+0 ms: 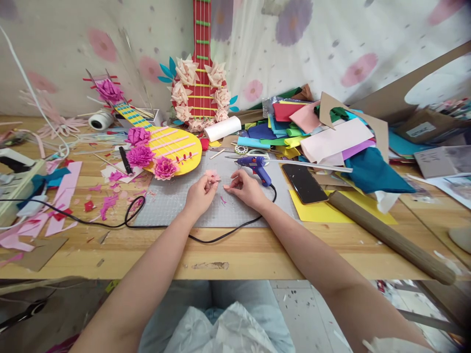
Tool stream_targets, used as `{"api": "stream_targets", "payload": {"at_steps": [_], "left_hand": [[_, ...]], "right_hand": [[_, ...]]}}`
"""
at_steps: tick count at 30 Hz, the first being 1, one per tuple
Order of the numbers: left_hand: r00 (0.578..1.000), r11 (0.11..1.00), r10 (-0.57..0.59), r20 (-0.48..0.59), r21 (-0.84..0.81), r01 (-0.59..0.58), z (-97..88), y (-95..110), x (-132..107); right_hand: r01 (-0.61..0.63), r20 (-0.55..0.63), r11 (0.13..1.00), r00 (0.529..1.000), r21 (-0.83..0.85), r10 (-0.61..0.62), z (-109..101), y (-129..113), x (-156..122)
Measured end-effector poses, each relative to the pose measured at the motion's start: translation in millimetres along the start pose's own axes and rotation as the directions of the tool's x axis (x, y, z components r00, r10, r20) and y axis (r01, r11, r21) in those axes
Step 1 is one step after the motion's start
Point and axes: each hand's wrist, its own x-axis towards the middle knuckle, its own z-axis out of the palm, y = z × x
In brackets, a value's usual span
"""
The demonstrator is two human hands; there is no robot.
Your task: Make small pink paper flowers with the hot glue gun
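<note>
My left hand is closed in a pinch on a small pale pink paper flower piece above the grey cutting mat. Facing it across a narrow gap, my right hand has its fingers curved and thumb apart, with nothing visible in them. Just beyond the right hand lies a blue glue gun with a black cord. To the left rests a yellow paper ukulele-like instrument with magenta paper flowers.
A red paper instrument with cream flowers leans at the back. Coloured paper piles up on the right, near a black phone and a long cardboard tube. Pink scraps and the glue gun's cord lie across the wooden table.
</note>
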Motion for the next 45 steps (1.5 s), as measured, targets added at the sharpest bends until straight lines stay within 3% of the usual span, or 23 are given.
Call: {"api": "stream_targets", "payload": {"at_steps": [5, 8, 14, 20, 23, 25, 28, 29, 31, 32, 34, 37, 42, 45], "left_hand": [[0.999, 0.997, 0.045, 0.021, -0.067, -0.044, 0.6, 1, -1], [0.999, 0.989, 0.033, 0.038, -0.149, -0.027, 3.4, 4, -1], [0.976, 0.934, -0.096, 0.198, -0.321, 0.157, 10.1, 8, -2], [0.959, 0.859, -0.222, 0.175, -0.43, 0.277, 4.1, 14, 0], [0.963, 0.842, -0.255, 0.083, -0.472, 0.263, -4.4, 14, 3], [0.96, 0.823, -0.279, 0.026, -0.508, 0.253, -10.8, 13, 6], [0.937, 0.766, -0.348, -0.015, -0.581, 0.275, -18.8, 11, 10], [0.929, 0.742, -0.37, -0.013, -0.606, 0.287, -20.6, 11, 12], [0.917, 0.702, -0.398, 0.014, -0.639, 0.314, -22.6, 11, 13], [0.914, 0.69, -0.404, 0.031, -0.646, 0.327, -22.9, 11, 14], [0.911, 0.681, -0.407, 0.065, -0.643, 0.35, -22.4, 12, 14], [0.91, 0.695, -0.405, 0.089, -0.617, 0.37, -20.4, 12, 13], [0.903, 0.689, -0.414, 0.118, -0.608, 0.395, -18.3, 12, 10], [0.902, 0.689, -0.413, 0.126, -0.604, 0.4, -17.7, 13, 8]], "right_hand": [[-0.087, -0.034, 0.985, 0.995, 0.146, 0.093, -3, 1, 1], [-0.079, -0.038, 0.975, 0.995, 0.208, 0.089, -3, -2, 1], [-0.057, 0.032, 0.962, 0.998, 0.267, 0.05, -1, -10, -2], [-0.082, 0.055, 0.931, 0.996, 0.355, 0.066, -4, -12, -1], [-0.075, 0.067, 0.923, 0.996, 0.379, 0.053, -27, -14, 0], [-0.103, 0.136, 0.948, 0.989, 0.3, 0.065, -54, -13, -2], [-0.279, 0.325, 0.96, 0.911, 0.032, 0.254, -94, -5, -5], [-0.318, 0.321, 0.945, 0.889, -0.079, 0.326, -103, 0, -5], [-0.34, 0.104, 0.892, 0.918, -0.297, 0.384, -111, 11, -2], [-0.34, -0.034, 0.869, 0.935, -0.358, 0.352, -110, 16, 0], [-0.289, -0.196, 0.871, 0.954, -0.397, 0.227, -100, 26, 6], [-0.174, -0.211, 0.915, 0.972, -0.363, 0.102, -79, 34, 15], [-0.276, -0.23, 0.94, 0.946, -0.201, 0.229, -59, 34, 18], [-0.237, -0.199, 0.968, 0.948, 0.075, 0.248, -60, 25, 12]]}}
